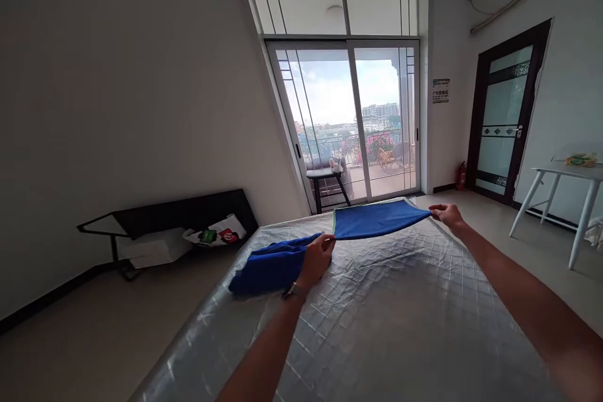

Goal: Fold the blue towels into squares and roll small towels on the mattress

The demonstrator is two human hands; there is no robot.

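A blue cloth [377, 218] with a pale green edge on its left side is stretched between my two hands over the far end of a plastic-covered mattress [377, 320]. My left hand [319, 257] pinches its near left corner, and a watch or bracelet sits on that wrist. At the near right corner, my right hand [447, 215] grips the cloth between thumb and fingers. Beside and partly behind my left hand lies a pile of folded blue fabric [271, 269] on the mattress. My left hand hides the pile's right part.
A black stool [325, 174] stands by the sliding glass door [346, 119]. On the left is a black rack [179, 217] with a white box [151, 250] and a printed bag [219, 232]. A white table [570, 169] stands right, near a dark-framed door [504, 113] and fire extinguisher [461, 176].
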